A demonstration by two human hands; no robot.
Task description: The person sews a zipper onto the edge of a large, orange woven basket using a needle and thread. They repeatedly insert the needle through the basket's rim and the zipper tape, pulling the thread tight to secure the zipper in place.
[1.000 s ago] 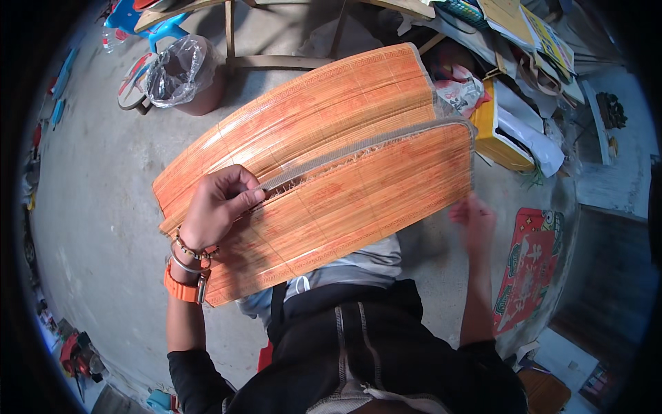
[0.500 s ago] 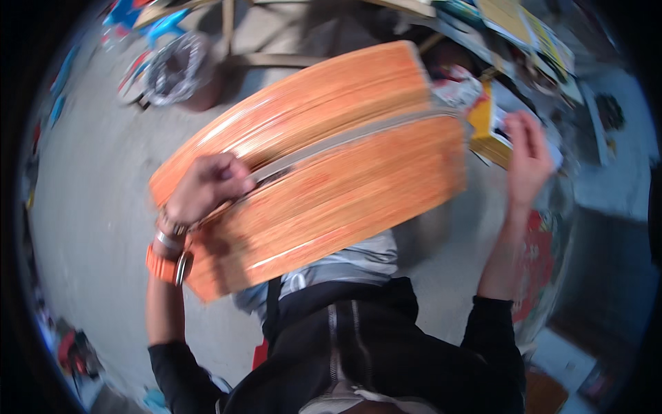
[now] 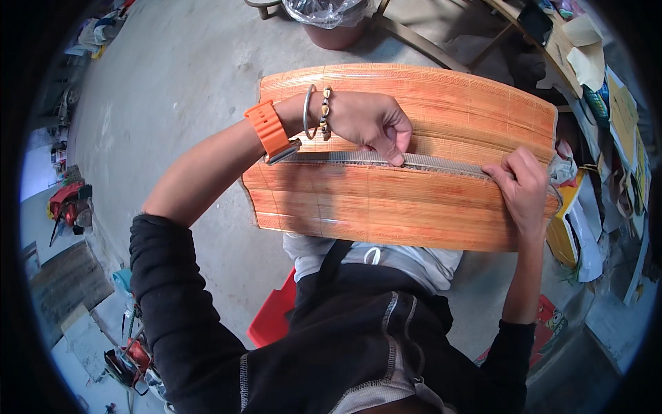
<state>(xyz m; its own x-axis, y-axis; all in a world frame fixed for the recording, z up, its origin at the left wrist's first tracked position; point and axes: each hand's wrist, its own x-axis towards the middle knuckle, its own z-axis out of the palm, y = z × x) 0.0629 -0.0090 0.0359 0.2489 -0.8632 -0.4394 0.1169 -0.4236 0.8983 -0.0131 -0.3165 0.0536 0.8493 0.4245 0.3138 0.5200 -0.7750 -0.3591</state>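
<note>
A glossy orange mat of bamboo-like slats (image 3: 386, 214) lies across my lap. Along its middle runs a narrow grey ribbed fabric strip (image 3: 441, 163), with a dark speckled line beside it. The fingertips of my left hand (image 3: 369, 119) are pinched on the strip near the mat's centre, and the wrist wears an orange-banded watch (image 3: 269, 131) and bracelets. Toward the mat's right end, my right hand (image 3: 523, 186) has thumb and finger closed on the same strip. Its remaining fingers are curled.
A brown bin with a clear plastic liner (image 3: 334, 34) stands beyond the mat. A wooden-legged table (image 3: 545, 41) is at the far right, near a yellow box (image 3: 565, 221) and papers. Something red (image 3: 272, 310) shows beside my lap at the left.
My right hand has come from off the mat's right side onto the strip. My left hand now sits nearer the mat's centre. The view has shifted and the mat appears turned clockwise.
</note>
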